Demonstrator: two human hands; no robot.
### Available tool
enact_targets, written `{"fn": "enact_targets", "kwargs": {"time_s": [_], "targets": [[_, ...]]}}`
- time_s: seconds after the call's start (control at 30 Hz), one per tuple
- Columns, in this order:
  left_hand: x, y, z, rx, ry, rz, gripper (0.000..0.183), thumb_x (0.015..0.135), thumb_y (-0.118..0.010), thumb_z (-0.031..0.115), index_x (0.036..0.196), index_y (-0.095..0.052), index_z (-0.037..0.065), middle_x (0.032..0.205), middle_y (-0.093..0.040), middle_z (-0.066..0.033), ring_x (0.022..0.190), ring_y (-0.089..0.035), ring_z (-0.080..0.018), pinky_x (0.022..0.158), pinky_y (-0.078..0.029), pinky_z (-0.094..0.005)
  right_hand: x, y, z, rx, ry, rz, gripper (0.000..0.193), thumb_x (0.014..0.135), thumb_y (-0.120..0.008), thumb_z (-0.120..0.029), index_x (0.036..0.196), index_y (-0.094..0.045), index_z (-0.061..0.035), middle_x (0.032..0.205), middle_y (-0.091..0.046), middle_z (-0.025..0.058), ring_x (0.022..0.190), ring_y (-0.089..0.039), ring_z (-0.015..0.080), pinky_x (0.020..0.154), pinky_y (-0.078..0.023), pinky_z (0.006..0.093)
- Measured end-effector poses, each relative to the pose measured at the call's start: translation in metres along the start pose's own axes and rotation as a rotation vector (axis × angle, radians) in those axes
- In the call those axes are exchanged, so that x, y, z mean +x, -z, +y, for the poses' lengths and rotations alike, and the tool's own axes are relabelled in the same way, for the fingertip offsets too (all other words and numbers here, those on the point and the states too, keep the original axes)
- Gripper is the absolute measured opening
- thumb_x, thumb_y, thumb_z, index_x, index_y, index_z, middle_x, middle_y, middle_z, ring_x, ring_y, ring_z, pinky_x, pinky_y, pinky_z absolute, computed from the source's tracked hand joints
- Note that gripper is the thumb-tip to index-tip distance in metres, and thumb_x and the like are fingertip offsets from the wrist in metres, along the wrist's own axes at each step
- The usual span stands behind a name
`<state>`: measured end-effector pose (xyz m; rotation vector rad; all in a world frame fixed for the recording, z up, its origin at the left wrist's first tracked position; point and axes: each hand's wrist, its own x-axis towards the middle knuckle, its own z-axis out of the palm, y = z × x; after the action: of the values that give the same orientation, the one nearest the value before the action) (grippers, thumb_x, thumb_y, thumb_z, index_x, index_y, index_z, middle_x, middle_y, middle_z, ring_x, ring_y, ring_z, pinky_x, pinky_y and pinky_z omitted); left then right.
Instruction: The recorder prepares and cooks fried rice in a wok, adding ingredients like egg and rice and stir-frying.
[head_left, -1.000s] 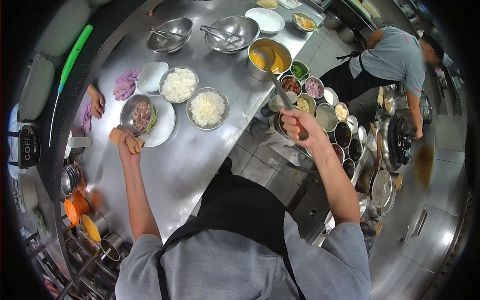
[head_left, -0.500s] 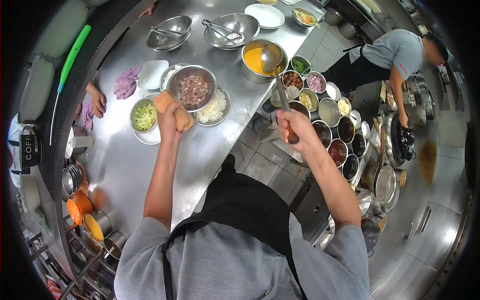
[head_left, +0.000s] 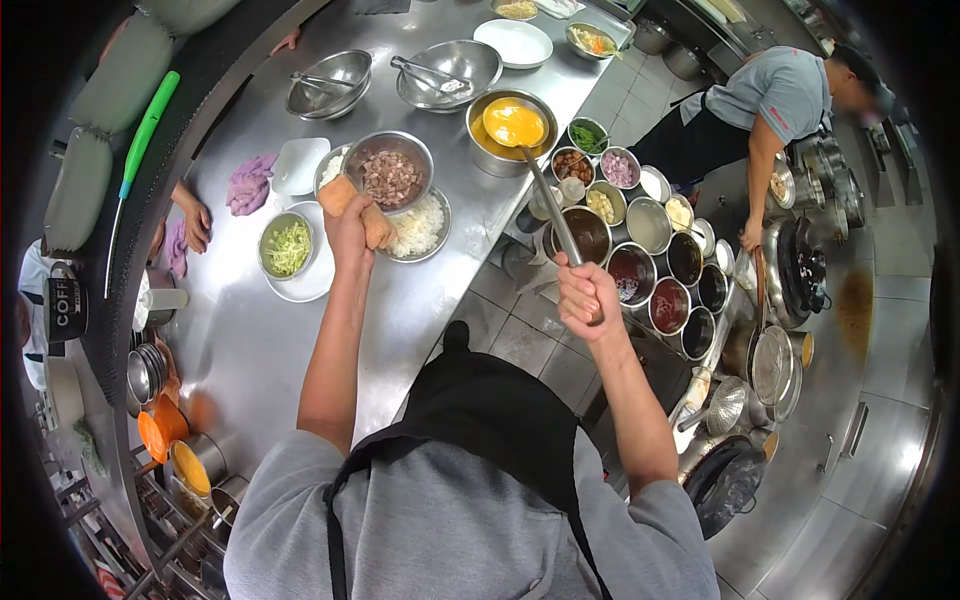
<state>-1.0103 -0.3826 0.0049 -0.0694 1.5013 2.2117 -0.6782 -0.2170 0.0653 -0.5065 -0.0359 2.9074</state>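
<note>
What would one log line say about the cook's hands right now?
left hand: holds bowl of chopped meat with orange cloth | right hand: grips ladle of yellow liquid over steel pot

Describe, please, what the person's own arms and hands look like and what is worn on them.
Both forearms are bare below short grey sleeves, worn under a black apron. The left hand and right hand carry no gloves, and no watch or ring shows.

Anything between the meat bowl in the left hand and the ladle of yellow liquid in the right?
Nothing visible. Left hand holds the meat bowl by an orange cloth; the ladle hangs over the yellow-liquid bowl, only bare counter between.
</note>
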Motion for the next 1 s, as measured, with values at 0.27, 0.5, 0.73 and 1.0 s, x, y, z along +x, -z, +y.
{"fn": "enact_targets", "kwargs": {"time_s": [0.27, 0.5, 0.73, 1.0], "targets": [[0.005, -0.001, 0.004, -0.041, -0.037, 0.031, 0.038, 0.077, -0.062, -0.002, 0.113, -0.05, 0.0, 0.098, -0.058, -0.0098, 0.085, -0.063, -0.022, 0.07, -0.056, -0.0346, -0.031, -0.011, 0.001, 0.035, 0.042, -0.036, 0.021, 0.09, -0.04, -0.004, 0.107, -0.049, 0.0026, 0.057, -0.043, 0.0016, 0.036, -0.041, 0.0122, 0.031, -0.037, 0.0277], [0.03, -0.02, -0.011, -0.043, -0.042, 0.059, 0.043, 0.074, -0.064, -0.004, 0.115, -0.049, 0.0, 0.1, -0.059, -0.01, 0.084, -0.064, -0.022, 0.069, -0.057, -0.0328, -0.048, -0.048, 0.002, 0.04, 0.039, -0.02, 0.026, 0.088, -0.041, -0.004, 0.11, -0.05, 0.0044, 0.057, -0.043, 0.0016, 0.035, -0.039, 0.012, 0.03, -0.035, 0.0276], [0.044, -0.097, -0.012, -0.104, -0.141, 0.018, 0.042, 0.069, -0.065, -0.008, 0.108, -0.051, 0.002, 0.094, -0.06, -0.0097, 0.076, -0.064, -0.0207, 0.059, -0.056, -0.0331, -0.068, -0.108, 0.012, 0.047, 0.011, -0.149, 0.031, 0.087, -0.038, -0.005, 0.115, -0.047, 0.0072, 0.058, -0.045, 0.0037, 0.037, -0.044, 0.0138, 0.03, -0.04, 0.0281], [0.029, -0.194, -0.023, -0.115, -0.192, -0.244, 0.045, 0.073, -0.065, -0.007, 0.113, -0.048, 0.001, 0.102, -0.06, -0.0112, 0.084, -0.064, -0.0215, 0.067, -0.056, -0.0348, -0.111, -0.113, 0.021, 0.113, -0.033, -0.278, 0.045, 0.087, -0.036, -0.005, 0.13, -0.042, 0.0097, 0.062, -0.047, 0.0054, 0.04, -0.048, 0.0153, 0.034, -0.046, 0.0315]]}}
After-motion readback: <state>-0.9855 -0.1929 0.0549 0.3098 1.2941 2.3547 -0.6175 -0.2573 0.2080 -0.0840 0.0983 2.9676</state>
